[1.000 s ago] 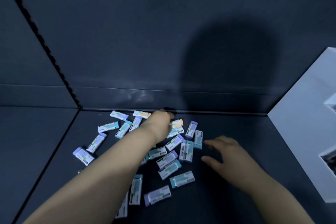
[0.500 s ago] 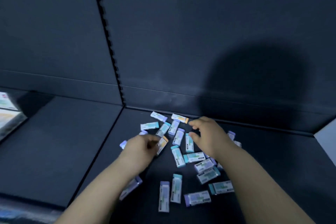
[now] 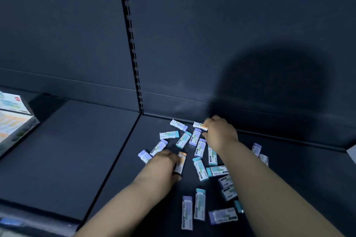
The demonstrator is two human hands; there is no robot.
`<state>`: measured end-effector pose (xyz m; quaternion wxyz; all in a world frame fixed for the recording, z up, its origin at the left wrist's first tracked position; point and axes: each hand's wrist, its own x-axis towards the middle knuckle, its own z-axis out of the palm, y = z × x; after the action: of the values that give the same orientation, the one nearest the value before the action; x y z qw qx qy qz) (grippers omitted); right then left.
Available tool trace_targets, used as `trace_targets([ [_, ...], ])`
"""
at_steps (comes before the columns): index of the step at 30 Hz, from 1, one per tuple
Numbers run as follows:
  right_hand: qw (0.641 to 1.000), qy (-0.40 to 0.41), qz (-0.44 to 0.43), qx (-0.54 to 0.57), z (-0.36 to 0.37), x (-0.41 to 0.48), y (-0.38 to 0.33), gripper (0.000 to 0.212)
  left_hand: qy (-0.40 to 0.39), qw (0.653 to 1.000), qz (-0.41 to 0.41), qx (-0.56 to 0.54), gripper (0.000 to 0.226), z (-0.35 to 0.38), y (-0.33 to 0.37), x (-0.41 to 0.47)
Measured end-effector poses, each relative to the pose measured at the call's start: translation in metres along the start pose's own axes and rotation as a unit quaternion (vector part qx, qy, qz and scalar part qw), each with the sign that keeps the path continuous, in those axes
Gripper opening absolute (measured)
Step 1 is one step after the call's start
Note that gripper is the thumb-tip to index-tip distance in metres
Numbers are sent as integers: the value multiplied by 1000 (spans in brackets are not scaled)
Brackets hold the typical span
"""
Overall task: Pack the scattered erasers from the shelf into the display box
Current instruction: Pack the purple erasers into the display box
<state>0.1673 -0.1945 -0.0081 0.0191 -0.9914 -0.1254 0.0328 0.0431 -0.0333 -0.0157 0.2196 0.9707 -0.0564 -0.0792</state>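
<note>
Gathering under way, head view only. Scattered erasers [image 3: 200, 168] lie loose on the dark shelf [image 3: 77, 150], the pile sitting around 5 o'clock in frame, up against the back wall.

Left hand [image 3: 165, 161] at the pile's 9 o'clock edge, fingers curled round an orange-tipped eraser [image 3: 181, 160]; it looks clamped on it. A second ago this hand was stretched to the far edge of the pile, so it has come back toward the body with a pick.

Right hand [image 3: 219, 132] has gone the other way: it was flat and idle at the pile's 3 o'clock side and is now at 12 o'clock, fingers bent over the end of a back-row eraser [image 3: 198, 125]. Cannot tell whether that one is pinched or only touched.

Hands are apart, working opposite sides of the pile.

View has swung left. A printed carton, probably the display box [image 3: 13, 121], now shows at 9 o'clock at the frame edge, well apart from the pile.

Judgement: collecting stage, early. Nearly all erasers remain loose on the shelf; none seen going into the box. Carry to 9 o'clock likely once both hands are loaded.
</note>
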Motion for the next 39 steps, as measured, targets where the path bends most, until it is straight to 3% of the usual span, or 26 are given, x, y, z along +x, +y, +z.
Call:
trace_targets([
  [6, 999, 36, 25, -17, 7, 0, 4, 34, 4, 1000, -1, 9, 33, 0, -1, 4],
  [8, 995, 71, 41, 58, 5, -4, 11, 28, 2, 1000, 5, 13, 32, -1, -1, 5],
  [11, 962, 119, 32, 243, -5, -23, 17, 24, 3, 1000, 15, 20, 32, 0, -3, 6],
  [14, 942, 40, -26, 332, -21, -51, 10, 24, 8, 999, 24, 20, 33, 0, -4, 5],
  [16, 950, -58, -73, 297, -24, -65, -2, 23, 7, 999, 29, 22, 34, 1, -5, 4],
  [18, 966, -93, -119, 209, -17, -70, -12, 18, 1, 999, 34, 30, 35, 0, -5, 6],
  [23, 978, -30, -105, 178, -2, -69, -27, 19, -22, 994, 72, 81, 62, -8, -10, 14],
  [27, 983, -13, -102, 152, -1, -72, -17, 21, -59, 985, 116, 108, 69, -15, -11, 22],
  [33, 985, -82, -129, 77, -5, -85, -18, 77, -82, 983, 126, 102, 75, -18, -14, 29],
  [39, 989, -57, -128, 52, 3, -85, -27, 77, -86, 986, 110, 96, 77, -21, -21, 29],
])
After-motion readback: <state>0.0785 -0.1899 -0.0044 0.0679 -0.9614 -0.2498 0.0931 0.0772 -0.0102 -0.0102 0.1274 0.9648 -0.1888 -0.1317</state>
